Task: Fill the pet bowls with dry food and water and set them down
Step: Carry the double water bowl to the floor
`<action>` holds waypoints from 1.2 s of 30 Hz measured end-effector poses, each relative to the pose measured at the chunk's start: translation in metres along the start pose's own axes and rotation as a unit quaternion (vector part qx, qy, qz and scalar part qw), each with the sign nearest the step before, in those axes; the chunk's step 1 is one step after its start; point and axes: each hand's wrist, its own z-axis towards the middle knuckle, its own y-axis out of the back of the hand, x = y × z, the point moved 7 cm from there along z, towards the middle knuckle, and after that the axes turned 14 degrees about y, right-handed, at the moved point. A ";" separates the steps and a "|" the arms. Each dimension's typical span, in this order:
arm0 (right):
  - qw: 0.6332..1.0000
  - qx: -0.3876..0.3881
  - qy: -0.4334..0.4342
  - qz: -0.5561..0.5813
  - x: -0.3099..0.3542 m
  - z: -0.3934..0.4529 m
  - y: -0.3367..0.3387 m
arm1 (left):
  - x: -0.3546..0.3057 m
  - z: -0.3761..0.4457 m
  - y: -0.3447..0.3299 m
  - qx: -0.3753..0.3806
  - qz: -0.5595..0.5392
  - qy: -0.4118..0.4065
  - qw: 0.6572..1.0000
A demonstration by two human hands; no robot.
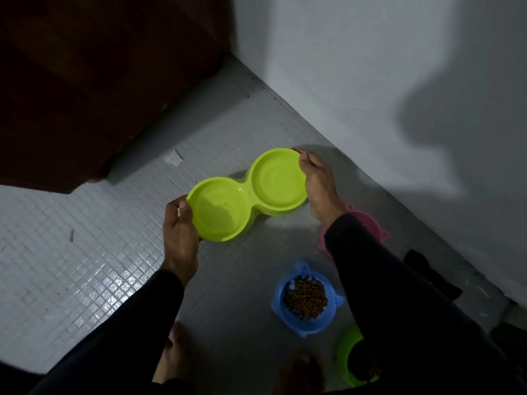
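Note:
A lime-green double pet bowl (248,195) hangs just above the tiled floor, both wells looking wet or holding clear water. My left hand (179,229) grips its near-left rim, and my right hand (319,183) grips the far-right rim. A blue cat-shaped bowl (306,297) full of brown dry food stands on the floor below my right forearm. A pink bowl (368,226) sits mostly hidden behind my right arm. At the bottom right a green bowl (348,357) holds dark food, partly covered by my sleeve.
The floor is small grey mosaic tile (85,252). A white wall (399,95) runs diagonally along the right. A dark wooden door (99,81) fills the upper left. A black cloth (427,272) lies by the wall. My bare feet (174,354) are at the bottom.

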 end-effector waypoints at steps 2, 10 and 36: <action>1.000 0.008 0.005 -0.010 -0.004 0.004 -0.006 | 0.006 0.003 0.003 0.002 0.002 -0.002 1.000; 0.995 0.010 -0.017 -0.098 -0.022 0.012 -0.015 | 0.019 0.006 0.007 -0.009 -0.005 0.017 1.000; 0.940 0.147 0.063 -0.300 -0.021 0.020 -0.023 | 0.050 0.020 0.018 -0.013 0.060 0.008 0.998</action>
